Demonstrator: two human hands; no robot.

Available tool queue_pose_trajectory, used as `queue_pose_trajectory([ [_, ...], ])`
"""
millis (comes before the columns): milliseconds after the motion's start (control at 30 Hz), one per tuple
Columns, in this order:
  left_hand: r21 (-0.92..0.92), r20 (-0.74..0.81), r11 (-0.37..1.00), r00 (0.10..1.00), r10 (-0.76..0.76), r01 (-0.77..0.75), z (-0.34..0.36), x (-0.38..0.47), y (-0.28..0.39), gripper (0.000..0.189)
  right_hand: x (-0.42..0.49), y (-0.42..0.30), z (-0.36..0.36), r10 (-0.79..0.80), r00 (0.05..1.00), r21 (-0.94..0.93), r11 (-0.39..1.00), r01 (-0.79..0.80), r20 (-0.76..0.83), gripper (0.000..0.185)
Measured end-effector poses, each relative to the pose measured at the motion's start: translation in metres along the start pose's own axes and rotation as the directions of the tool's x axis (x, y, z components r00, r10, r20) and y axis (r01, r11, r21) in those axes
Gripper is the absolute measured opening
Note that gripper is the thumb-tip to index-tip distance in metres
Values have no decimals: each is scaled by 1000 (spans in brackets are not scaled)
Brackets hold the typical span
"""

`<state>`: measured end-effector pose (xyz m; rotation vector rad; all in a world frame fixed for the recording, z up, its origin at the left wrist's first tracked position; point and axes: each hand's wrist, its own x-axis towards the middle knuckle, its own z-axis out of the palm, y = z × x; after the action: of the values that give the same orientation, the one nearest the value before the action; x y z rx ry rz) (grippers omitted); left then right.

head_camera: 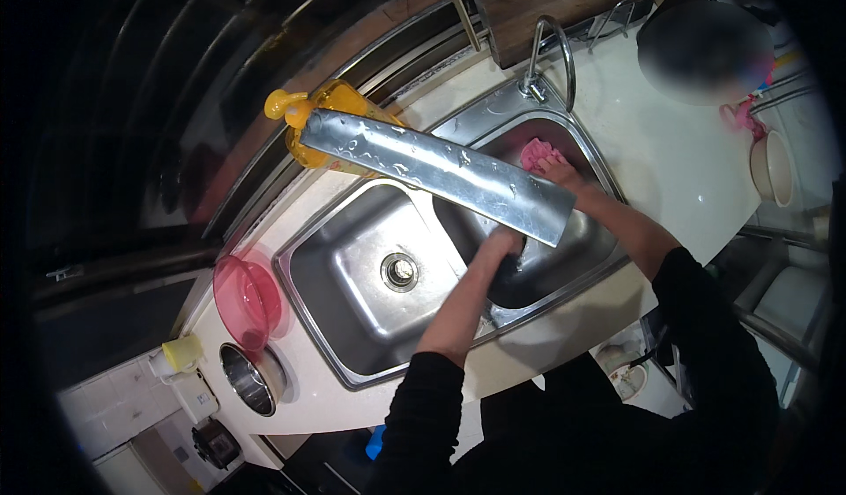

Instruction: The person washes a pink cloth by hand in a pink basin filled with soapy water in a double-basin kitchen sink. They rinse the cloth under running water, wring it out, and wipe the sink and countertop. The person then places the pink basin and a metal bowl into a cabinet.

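Observation:
A long wet metal panel (436, 171) lies slantwise above the double stainless-steel sink (370, 277), from the soap bottle to the right basin. My left hand (509, 237) is at the panel's near edge over the right basin; its fingers are hidden beneath the metal, so its hold cannot be told. My right hand (560, 170) is closed on a pink cloth (538, 155) in the right basin, close to the panel's far edge. The curved metal faucet (568, 65) rises behind that basin. Water drops dot the panel.
An orange pump bottle (340, 98) stands behind the sink, partly covered by the panel. Left on the counter are a translucent pink basin (244, 303) and a steel bowl (248, 379). A wooden board (562, 6) is at the back, a dark pan (704, 52) and beige bowl (772, 168) at right.

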<state>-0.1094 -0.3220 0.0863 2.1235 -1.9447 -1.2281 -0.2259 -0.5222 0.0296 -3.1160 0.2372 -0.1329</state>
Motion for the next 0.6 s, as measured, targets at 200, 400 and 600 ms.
queue_pose_trajectory([
  [200, 14, -372, 993, 923, -102, 115, -94, 21, -17, 33, -14, 22, 33, 314, 856, 813, 300, -499, 410, 29],
  [400, -19, -418, 977, 886, -200, 212, -85, 9, -25, 31, -88, -68, 35, 496, 827, 511, 655, -557, 265, 43],
  [600, -45, -461, 983, 869, -180, 179, -100, -1, -31, 29, -56, -197, -24, 447, 772, 72, 844, -531, 452, 38],
])
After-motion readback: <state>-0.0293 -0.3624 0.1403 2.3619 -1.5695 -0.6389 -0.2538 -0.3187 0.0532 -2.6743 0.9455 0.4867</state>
